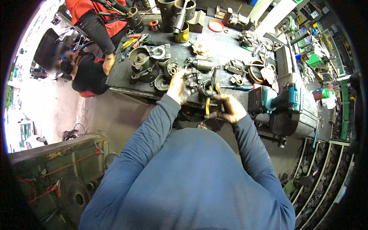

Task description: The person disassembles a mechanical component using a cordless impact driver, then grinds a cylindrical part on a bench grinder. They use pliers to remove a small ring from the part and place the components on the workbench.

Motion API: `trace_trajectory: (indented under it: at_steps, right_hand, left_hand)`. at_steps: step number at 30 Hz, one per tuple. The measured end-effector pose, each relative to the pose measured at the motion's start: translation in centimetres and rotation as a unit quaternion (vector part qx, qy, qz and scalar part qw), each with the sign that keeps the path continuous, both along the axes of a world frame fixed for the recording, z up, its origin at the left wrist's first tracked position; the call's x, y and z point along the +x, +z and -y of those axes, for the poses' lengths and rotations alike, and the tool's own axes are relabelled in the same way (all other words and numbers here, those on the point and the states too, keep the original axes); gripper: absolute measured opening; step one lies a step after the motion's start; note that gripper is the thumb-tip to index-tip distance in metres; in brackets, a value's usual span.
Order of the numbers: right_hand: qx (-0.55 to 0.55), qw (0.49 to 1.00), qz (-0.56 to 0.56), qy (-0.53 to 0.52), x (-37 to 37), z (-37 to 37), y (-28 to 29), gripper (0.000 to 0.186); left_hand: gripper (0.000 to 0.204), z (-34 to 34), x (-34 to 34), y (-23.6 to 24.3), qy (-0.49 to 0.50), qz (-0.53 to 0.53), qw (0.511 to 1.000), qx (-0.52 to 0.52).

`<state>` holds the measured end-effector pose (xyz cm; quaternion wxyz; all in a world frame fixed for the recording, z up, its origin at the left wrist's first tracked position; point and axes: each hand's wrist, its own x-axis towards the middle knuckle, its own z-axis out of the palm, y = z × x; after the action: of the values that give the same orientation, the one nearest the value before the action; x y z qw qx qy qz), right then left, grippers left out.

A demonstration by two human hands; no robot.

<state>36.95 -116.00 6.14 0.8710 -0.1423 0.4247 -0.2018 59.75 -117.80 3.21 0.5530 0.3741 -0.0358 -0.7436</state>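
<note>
At the bench's near edge my left hand (177, 87) is closed round a small greasy metal part, whose exact kind I cannot make out. To its right, my right hand (231, 108) grips pliers (207, 106) with yellow handles, their jaws up against a dark ring-shaped metal part (207, 89). Just beyond my left hand lie a round metal housing with holes (173, 69) and a cup-shaped housing (161, 82). A metal cylinder (203, 64), like a small motor body, rests past both hands. My fingers partly hide the pieces between them.
Large metal housings (140, 57) stand left on the bench, with hand tools (132, 42) behind. A blue-handled screwdriver (241, 87) lies right of my hands, near a teal power tool (294, 97). Tall metal cylinders (166, 17) stand at the back. Other people (92, 73) are on the left.
</note>
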Motion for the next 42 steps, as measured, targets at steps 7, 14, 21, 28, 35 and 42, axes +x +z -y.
trace_trajectory:
  at_steps: [7,14,21,28,35,42]
  right_hand:
    - [-0.425,0.84,-0.305,0.14,-1.4,-3.1,1.8,0.031]
    - [-0.684,0.562,-0.436,0.162,-2.2,-0.8,3.4,0.04]
    - [-0.677,0.568,-0.402,0.239,-2.7,-0.3,4.5,0.042]
    - [-0.613,0.635,-0.397,0.251,-2.0,-0.8,4.1,0.044]
    - [-0.634,0.63,-0.377,0.243,-2.3,-0.6,3.7,0.035]
    - [-0.638,0.653,-0.369,0.177,-1.6,-1.0,1.8,0.027]
  left_hand:
    - [0.035,-1.3,1.8,-1.2,-0.023,0.087,0.981,-0.169]
    - [0.03,-1.1,1.7,3.2,-0.096,0.332,0.907,-0.242]
    - [0.041,-0.9,1.7,4.7,-0.166,0.51,0.796,-0.279]
    - [0.041,-0.6,1.1,5.0,-0.113,0.732,0.579,-0.341]
    - [0.036,-0.5,0.3,5.8,-0.138,0.77,0.503,-0.366]
    - [0.03,0.9,1.6,1.2,-0.042,0.552,0.738,-0.387]
